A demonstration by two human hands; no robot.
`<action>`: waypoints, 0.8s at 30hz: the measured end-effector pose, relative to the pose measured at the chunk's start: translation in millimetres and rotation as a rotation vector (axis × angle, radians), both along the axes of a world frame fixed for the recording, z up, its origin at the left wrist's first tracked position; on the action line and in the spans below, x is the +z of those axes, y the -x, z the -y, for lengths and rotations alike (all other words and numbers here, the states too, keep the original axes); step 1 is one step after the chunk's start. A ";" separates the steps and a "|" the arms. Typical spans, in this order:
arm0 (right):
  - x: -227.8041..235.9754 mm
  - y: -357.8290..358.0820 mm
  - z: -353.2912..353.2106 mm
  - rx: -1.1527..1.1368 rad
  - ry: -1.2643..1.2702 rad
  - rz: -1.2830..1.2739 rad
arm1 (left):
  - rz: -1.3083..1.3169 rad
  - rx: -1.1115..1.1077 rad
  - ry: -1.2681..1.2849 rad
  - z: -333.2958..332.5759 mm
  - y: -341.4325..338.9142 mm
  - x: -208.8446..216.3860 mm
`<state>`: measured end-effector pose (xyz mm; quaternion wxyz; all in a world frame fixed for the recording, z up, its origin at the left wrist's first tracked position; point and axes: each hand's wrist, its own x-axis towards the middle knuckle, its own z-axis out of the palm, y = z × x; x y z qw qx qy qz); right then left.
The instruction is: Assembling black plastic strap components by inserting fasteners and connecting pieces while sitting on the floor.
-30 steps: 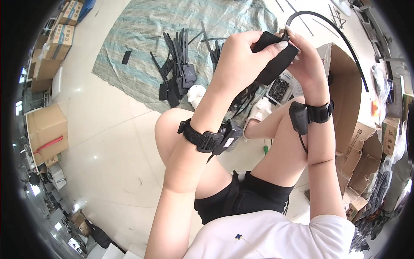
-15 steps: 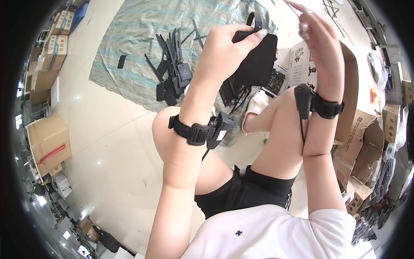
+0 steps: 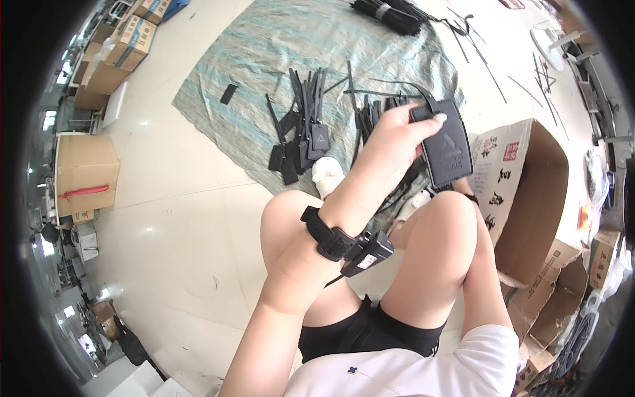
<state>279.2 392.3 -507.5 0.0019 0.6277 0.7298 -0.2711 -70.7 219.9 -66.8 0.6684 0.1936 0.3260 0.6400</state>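
My left hand (image 3: 410,129) is closed on the upper edge of a black leather-look tag (image 3: 446,149), thumb on its front. The tag is rectangular, with stitched edges, a pressed-in emblem and a thin strap looping from its top. Behind my raised knee, my right hand (image 3: 465,186) reaches down past the tag. Only a sliver of it and its dark wristband show, so its fingers are hidden. Similar black tags with long straps (image 3: 307,135) lie in a pile on the striped sheet, and more black straps (image 3: 377,116) lie beyond my left hand.
A greenish striped sheet (image 3: 258,59) covers the floor ahead. An open cardboard box (image 3: 529,192) stands at my right, with another torn carton (image 3: 552,291) nearer. A black bundle (image 3: 390,16) lies at the sheet's far edge. Cartons (image 3: 86,169) line the left side.
The tag has been turned so its embossed front shows, and my left hand has moved right in view. My right hand has dropped from the air to behind my knee.
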 end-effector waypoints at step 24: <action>188.2 80.1 77.5 -0.517 -0.078 -0.775 | -0.252 -0.088 0.038 -1.0 3.2 -16.1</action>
